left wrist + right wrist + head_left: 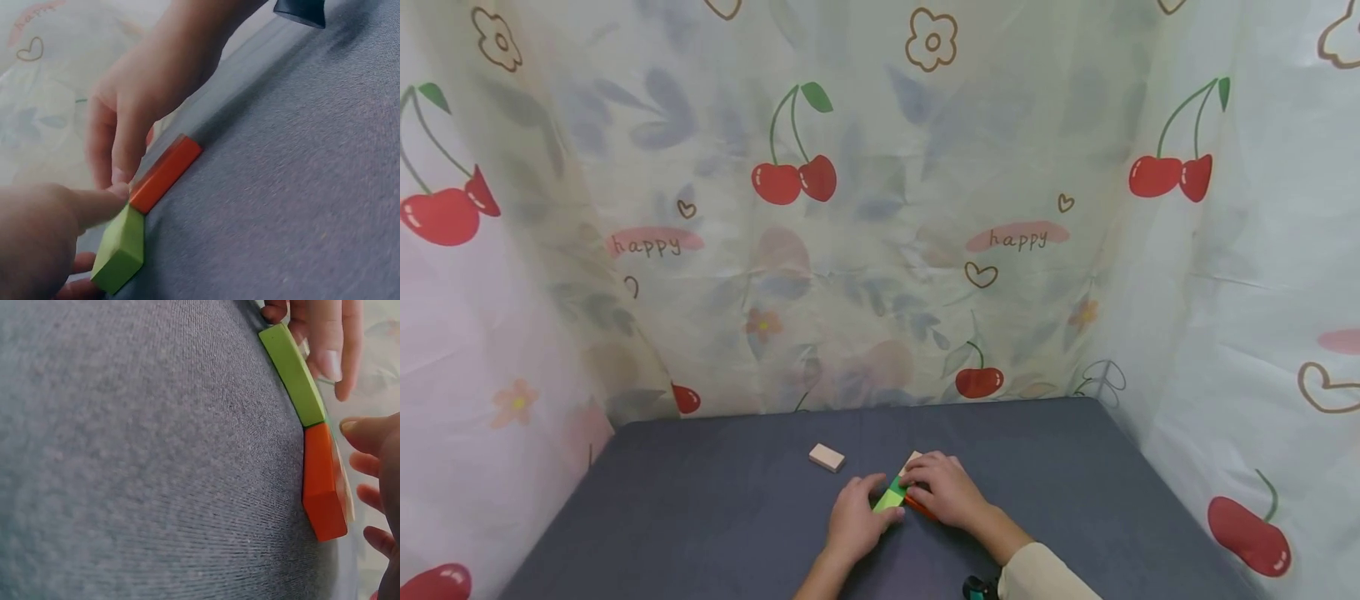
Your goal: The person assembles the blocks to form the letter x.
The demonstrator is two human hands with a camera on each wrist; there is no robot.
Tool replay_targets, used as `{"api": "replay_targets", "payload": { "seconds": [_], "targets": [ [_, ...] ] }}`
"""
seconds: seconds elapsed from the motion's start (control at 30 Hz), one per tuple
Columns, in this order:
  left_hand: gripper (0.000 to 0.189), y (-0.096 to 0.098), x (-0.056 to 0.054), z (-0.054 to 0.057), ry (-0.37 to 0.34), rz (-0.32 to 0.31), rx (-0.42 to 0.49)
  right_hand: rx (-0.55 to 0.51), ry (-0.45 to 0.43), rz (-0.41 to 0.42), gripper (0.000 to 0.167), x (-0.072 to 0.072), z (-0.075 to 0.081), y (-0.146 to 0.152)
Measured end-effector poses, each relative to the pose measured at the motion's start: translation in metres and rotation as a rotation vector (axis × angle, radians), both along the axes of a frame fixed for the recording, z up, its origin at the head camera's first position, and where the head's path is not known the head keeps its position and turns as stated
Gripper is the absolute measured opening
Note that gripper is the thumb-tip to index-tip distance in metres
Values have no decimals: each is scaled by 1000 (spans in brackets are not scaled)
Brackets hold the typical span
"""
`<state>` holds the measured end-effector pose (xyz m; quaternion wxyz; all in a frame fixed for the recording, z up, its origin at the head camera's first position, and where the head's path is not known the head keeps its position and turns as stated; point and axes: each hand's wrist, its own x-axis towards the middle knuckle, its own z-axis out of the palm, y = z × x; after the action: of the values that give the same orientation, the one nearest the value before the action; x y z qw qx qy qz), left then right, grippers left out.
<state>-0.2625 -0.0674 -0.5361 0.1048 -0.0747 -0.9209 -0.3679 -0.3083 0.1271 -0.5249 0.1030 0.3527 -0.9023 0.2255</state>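
Several small blocks stand touching in a row: a light green block (889, 499), a dark green block (897, 483), and a pale wooden block (914, 457). An orange block (320, 484) meets the light green block (294, 375) at an angle. My left hand (854, 522) is around the light green block, with fingers beside it and the thumb raised above it. Over the dark green and wooden blocks bends my right hand (950, 492). Its thumb (369, 432) appears apart from the blocks in the right wrist view. Part of the row is hidden by both hands.
A second pale wooden block (827, 457) lies alone on the dark grey table (722, 500), left of and behind the row. A printed curtain (865, 217) rises behind and on both sides. A dark device (979, 587) sits at the right wrist.
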Motion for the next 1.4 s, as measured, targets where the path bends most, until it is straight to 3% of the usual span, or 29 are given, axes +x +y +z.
{"api": "replay_targets", "payload": {
  "seconds": [0.3,0.6,0.83,1.13,1.4],
  "targets": [
    [42,-17,-1,-1,53,-67,134,-16,-2,39,20,7,-3,2],
    [34,-35,-7,7,45,-41,147,48,-37,106,30,12,-5,2],
    [30,-46,-12,7,95,12,72,68,-80,125,33,14,-6,3],
    [28,-59,-19,1,219,63,0,63,-78,136,33,13,-8,5],
    [33,-71,-25,3,198,61,-102,61,-115,132,39,14,-12,7]
  ]
}}
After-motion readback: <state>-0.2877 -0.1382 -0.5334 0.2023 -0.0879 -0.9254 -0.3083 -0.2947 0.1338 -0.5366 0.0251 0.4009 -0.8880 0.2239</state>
